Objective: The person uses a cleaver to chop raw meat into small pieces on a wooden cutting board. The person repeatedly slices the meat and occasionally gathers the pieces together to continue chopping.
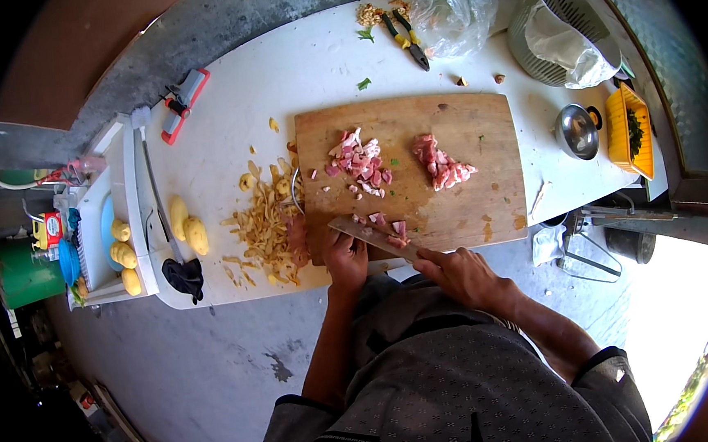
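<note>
A wooden cutting board [488,142] lies before me, close to the near edge of the table. My right hand [463,277] is wrapped round the handle of a knife [376,238], whose blade slants up to the left over the board's near edge. My left hand [346,258] is closed at the blade's far end; what its curled fingers hold is hidden. A few cut meat pieces [399,230] lie along the blade. Farther up the board are a pile of diced meat [358,159] and, to its right, a strip of uncut meat [442,164].
Potato peelings [259,219] spread left of the board, with peeled potatoes [188,224] beyond. At the back are pliers [407,41], a plastic bag [454,13] and a green basket [535,44]. A metal bowl [578,133] and a yellow basket [616,141] stand right.
</note>
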The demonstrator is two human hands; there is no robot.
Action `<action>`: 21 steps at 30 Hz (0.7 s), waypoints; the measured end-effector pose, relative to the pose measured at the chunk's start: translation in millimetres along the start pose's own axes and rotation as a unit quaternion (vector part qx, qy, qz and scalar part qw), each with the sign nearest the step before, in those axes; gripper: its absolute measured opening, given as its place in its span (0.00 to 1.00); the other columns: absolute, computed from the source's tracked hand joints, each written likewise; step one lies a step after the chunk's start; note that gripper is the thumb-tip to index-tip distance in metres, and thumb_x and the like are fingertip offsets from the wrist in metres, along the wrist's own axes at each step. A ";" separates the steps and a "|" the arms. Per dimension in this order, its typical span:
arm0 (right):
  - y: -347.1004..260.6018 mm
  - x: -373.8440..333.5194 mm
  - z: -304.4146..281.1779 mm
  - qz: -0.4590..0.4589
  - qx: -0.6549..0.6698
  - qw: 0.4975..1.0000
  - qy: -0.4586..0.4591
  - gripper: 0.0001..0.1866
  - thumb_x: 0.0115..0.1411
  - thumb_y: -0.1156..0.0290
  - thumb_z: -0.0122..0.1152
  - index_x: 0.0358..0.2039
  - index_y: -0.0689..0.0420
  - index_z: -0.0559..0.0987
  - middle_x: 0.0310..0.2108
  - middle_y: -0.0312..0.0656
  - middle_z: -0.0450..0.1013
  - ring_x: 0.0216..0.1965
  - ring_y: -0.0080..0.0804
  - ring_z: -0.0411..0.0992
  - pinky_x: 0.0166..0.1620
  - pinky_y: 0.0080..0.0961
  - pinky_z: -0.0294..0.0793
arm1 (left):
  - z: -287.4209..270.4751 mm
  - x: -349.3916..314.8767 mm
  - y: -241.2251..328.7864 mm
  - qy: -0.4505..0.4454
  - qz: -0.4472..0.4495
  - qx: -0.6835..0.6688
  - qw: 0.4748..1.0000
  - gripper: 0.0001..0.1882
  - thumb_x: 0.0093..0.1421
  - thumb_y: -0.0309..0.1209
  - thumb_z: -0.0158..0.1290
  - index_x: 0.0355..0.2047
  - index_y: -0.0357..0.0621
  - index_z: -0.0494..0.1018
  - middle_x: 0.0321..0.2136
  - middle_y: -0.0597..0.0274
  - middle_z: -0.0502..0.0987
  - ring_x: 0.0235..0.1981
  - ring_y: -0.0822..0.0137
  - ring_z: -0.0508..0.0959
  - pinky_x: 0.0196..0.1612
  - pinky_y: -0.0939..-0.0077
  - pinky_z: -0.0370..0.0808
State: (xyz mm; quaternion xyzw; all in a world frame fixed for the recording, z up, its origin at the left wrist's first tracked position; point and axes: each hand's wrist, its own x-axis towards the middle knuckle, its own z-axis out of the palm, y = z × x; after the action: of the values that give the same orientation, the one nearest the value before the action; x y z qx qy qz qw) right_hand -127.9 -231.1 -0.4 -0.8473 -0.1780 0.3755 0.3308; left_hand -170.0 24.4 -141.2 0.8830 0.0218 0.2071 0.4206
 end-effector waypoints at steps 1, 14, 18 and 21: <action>-2.6 3.4 -1.3 0.003 -0.003 1.000 -0.006 0.24 0.80 0.51 0.52 0.61 0.57 0.81 0.37 0.65 0.82 0.42 0.68 0.82 0.50 0.57 0.80 | 0.2 1.9 2.2 0.004 -0.003 -0.005 1.000 0.17 0.57 0.15 0.62 0.47 0.36 0.85 0.44 0.47 0.84 0.47 0.41 0.83 0.50 0.52 0.81; 9.4 44.7 32.0 -0.030 0.131 0.986 0.096 0.22 0.81 0.55 0.52 0.56 0.60 0.83 0.39 0.66 0.81 0.46 0.71 0.78 0.47 0.53 0.77 | 2.0 -3.0 -0.9 0.027 -0.025 -0.010 0.999 0.10 0.62 0.17 0.63 0.44 0.36 0.85 0.41 0.50 0.84 0.43 0.48 0.84 0.48 0.58 0.81; 4.4 26.5 18.5 -0.052 0.096 0.991 0.080 0.22 0.81 0.53 0.51 0.55 0.58 0.83 0.38 0.64 0.81 0.45 0.70 0.78 0.49 0.55 0.77 | 0.8 -5.6 -0.8 0.029 -0.016 -0.002 0.999 0.12 0.61 0.17 0.63 0.46 0.36 0.84 0.42 0.49 0.84 0.43 0.46 0.83 0.48 0.58 0.81; -0.6 9.1 12.8 -0.026 0.061 0.997 0.038 0.26 0.80 0.46 0.49 0.52 0.55 0.83 0.35 0.61 0.82 0.44 0.70 0.79 0.50 0.58 0.78 | -0.2 -8.4 -3.1 0.019 -0.019 0.009 1.000 0.15 0.59 0.17 0.63 0.46 0.36 0.84 0.44 0.47 0.83 0.44 0.43 0.83 0.49 0.56 0.81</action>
State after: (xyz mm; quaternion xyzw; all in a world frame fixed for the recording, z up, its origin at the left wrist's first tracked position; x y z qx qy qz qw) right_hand -131.7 -220.2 -11.1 -0.8341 -0.1641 0.3444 0.3985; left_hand -177.4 24.7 -146.3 0.8823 0.0480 0.2154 0.4158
